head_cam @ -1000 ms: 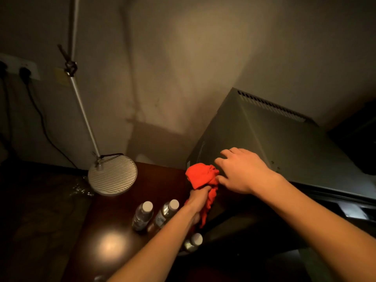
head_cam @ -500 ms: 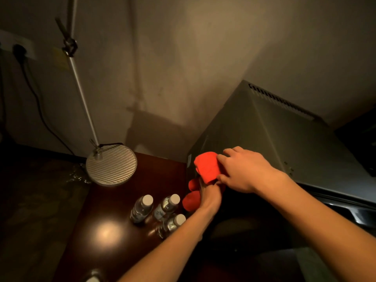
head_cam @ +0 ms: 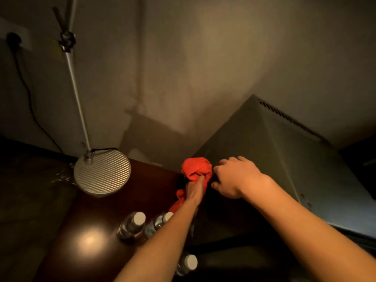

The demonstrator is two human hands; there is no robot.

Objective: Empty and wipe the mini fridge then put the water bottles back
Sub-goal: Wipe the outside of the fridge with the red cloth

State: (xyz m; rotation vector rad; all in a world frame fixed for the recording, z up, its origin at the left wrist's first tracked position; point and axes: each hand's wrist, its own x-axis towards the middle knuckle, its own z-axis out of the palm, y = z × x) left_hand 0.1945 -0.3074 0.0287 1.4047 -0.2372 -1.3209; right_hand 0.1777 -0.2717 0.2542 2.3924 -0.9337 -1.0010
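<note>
Since half a second ago, both hands are working higher up the mini fridge [head_cam: 284, 159] corner. The left hand [head_cam: 195, 188] is clutching the red cloth [head_cam: 196, 167], bunching it against the edge, while the right hand [head_cam: 234, 176], fingers curled, is seemingly pinching the cloth's other side (contact is hidden). Three water bottles [head_cam: 132, 224] are waiting on the dark table [head_cam: 91, 241]. Spreading the cloth flatter would probably be giving better wiping contact.

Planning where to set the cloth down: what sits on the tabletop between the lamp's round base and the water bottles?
In the head view, only bare dark tabletop lies between the lamp base and the water bottles, with a bright glare spot nearby.
</note>
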